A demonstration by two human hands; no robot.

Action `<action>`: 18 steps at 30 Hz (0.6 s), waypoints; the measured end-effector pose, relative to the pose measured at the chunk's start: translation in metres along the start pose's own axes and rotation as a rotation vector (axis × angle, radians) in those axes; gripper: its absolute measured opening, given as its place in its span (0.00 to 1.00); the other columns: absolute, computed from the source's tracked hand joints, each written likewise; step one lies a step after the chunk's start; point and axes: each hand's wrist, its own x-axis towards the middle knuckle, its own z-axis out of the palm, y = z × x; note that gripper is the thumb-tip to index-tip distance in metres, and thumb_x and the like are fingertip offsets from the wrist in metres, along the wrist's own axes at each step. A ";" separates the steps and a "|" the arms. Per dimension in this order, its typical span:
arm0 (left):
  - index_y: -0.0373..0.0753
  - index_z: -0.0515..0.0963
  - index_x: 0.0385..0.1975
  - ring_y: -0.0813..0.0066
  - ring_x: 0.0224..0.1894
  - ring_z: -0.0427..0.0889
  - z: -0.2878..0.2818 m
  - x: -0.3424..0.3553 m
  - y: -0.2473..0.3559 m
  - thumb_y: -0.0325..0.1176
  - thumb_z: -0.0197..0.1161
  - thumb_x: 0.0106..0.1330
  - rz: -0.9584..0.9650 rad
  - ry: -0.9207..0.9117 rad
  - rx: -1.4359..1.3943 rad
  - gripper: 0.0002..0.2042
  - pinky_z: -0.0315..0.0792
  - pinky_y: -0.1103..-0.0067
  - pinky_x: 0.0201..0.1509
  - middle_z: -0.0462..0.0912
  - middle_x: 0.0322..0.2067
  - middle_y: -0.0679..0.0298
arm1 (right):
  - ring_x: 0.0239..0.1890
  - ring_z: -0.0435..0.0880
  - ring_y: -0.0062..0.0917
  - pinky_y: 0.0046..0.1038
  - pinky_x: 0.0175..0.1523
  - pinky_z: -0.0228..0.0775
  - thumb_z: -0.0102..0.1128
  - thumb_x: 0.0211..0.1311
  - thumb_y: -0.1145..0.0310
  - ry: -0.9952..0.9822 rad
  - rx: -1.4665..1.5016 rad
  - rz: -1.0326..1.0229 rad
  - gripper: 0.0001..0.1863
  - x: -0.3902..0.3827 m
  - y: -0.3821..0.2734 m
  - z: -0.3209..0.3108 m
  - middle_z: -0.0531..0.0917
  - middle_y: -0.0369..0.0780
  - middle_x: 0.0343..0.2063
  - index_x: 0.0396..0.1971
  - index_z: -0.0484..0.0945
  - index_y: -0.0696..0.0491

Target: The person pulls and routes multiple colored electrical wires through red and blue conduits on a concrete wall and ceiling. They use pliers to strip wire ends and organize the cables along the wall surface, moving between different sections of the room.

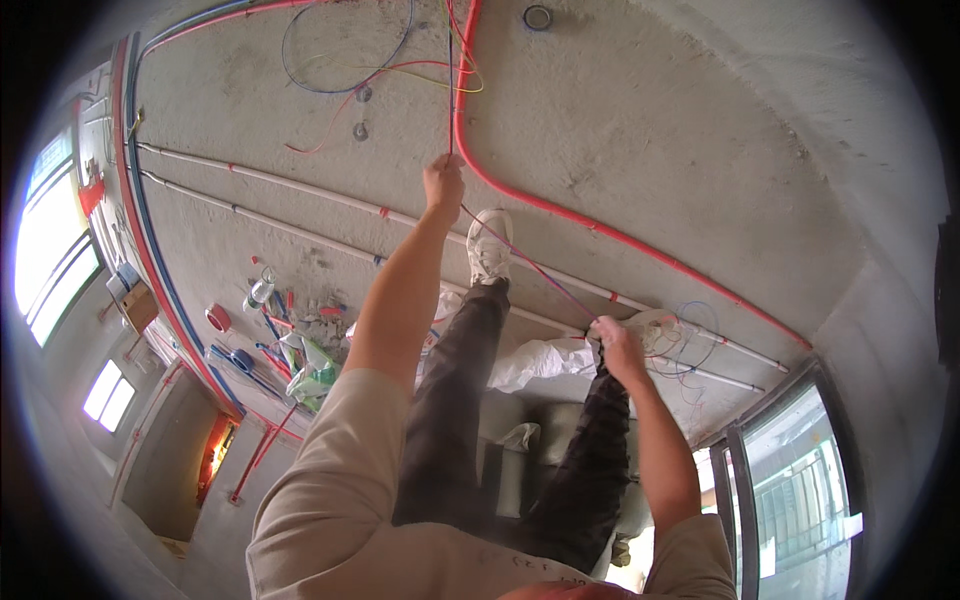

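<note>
My left hand (444, 185) is stretched out ahead, closed round a thin bundle of electrical wires (540, 268), reddish and bluish. From this hand the wires run up to the far side, along the red conduit (600, 229). They also slant down to my right hand (621, 352), whose fingers pinch them near my right knee. Between both hands the strands look fairly straight. Beyond the left hand, loose ends of blue, yellow and red wire (350, 90) curl over the bare concrete. My left shoe (490, 245) stands just below that hand.
Two white pipes (290, 180) cross the concrete floor (650, 120). Blue and red conduits (150, 220) edge the left side. Offcuts, a plastic bottle (260, 290) and red tape (217, 318) lie at left. White sacking (545, 362) and a wire coil (695, 340) are nearby.
</note>
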 end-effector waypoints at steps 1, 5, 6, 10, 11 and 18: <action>0.34 0.81 0.32 0.78 0.19 0.72 0.000 0.003 -0.010 0.29 0.55 0.70 -0.125 -0.037 -0.114 0.08 0.65 0.78 0.21 0.73 0.19 0.69 | 0.41 0.83 0.51 0.51 0.41 0.73 0.51 0.74 0.57 0.017 0.037 -0.019 0.12 0.012 0.011 -0.005 0.86 0.48 0.36 0.44 0.80 0.46; 0.34 0.79 0.31 0.74 0.16 0.76 -0.002 0.012 -0.051 0.30 0.57 0.68 -0.156 0.057 -0.009 0.08 0.69 0.75 0.18 0.75 0.18 0.66 | 0.42 0.84 0.52 0.51 0.44 0.73 0.51 0.74 0.58 0.052 -0.037 -0.034 0.13 0.051 0.070 -0.017 0.86 0.49 0.37 0.44 0.80 0.49; 0.33 0.79 0.31 0.73 0.17 0.77 -0.010 0.020 -0.063 0.31 0.57 0.68 -0.155 0.053 0.003 0.08 0.71 0.75 0.19 0.75 0.18 0.65 | 0.42 0.84 0.52 0.51 0.44 0.72 0.51 0.74 0.59 -0.001 -0.134 -0.015 0.13 0.060 0.087 -0.022 0.86 0.50 0.36 0.45 0.79 0.50; 0.34 0.79 0.30 0.74 0.18 0.78 -0.033 0.049 -0.097 0.32 0.57 0.67 -0.154 0.069 0.139 0.08 0.69 0.76 0.17 0.77 0.19 0.64 | 0.41 0.84 0.51 0.49 0.44 0.73 0.48 0.75 0.57 0.056 -0.212 -0.022 0.15 0.073 0.165 -0.039 0.86 0.50 0.36 0.45 0.80 0.50; 0.35 0.79 0.30 0.75 0.18 0.78 -0.036 0.055 -0.096 0.32 0.57 0.67 -0.148 0.070 0.190 0.08 0.69 0.76 0.17 0.77 0.19 0.64 | 0.42 0.84 0.51 0.49 0.44 0.74 0.49 0.74 0.57 0.052 -0.232 0.020 0.14 0.073 0.185 -0.046 0.86 0.50 0.37 0.44 0.80 0.49; 0.37 0.79 0.26 0.76 0.16 0.73 -0.075 0.087 -0.117 0.31 0.58 0.65 -0.219 0.124 0.164 0.07 0.65 0.76 0.16 0.75 0.16 0.64 | 0.43 0.83 0.52 0.51 0.43 0.72 0.51 0.74 0.58 0.117 -0.255 0.184 0.12 0.085 0.280 -0.058 0.85 0.51 0.36 0.41 0.79 0.49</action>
